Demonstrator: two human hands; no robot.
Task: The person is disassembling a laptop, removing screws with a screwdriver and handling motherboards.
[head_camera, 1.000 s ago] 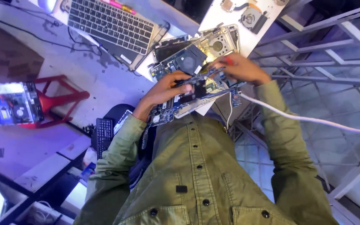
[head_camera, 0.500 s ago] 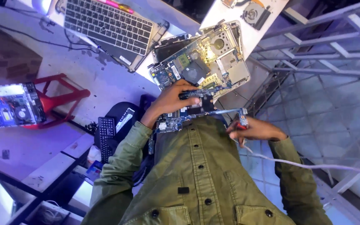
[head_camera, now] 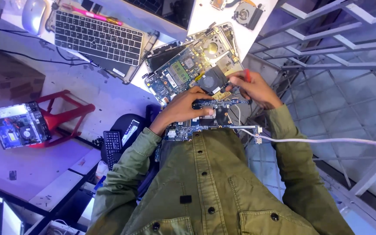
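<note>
A long blue circuit board lies across my lap against my green jacket. My left hand presses down on its upper strip, fingers spread over the board. My right hand is at the board's far right end, closed around a thin red-handled tool, whose tip is hidden behind the fingers. Just beyond both hands, an opened laptop base with an exposed blue mainboard and black fan sits on the white table.
A white cable runs from the board off to the right. On the table lie a laptop keyboard deck, a loose fan and a mouse. A red stool holds an opened small device. Metal railing is on the right.
My right hand dropped beside my lap half a second ago and has come back up to the board's far right end with the red tool. My left hand stayed on the board.
</note>
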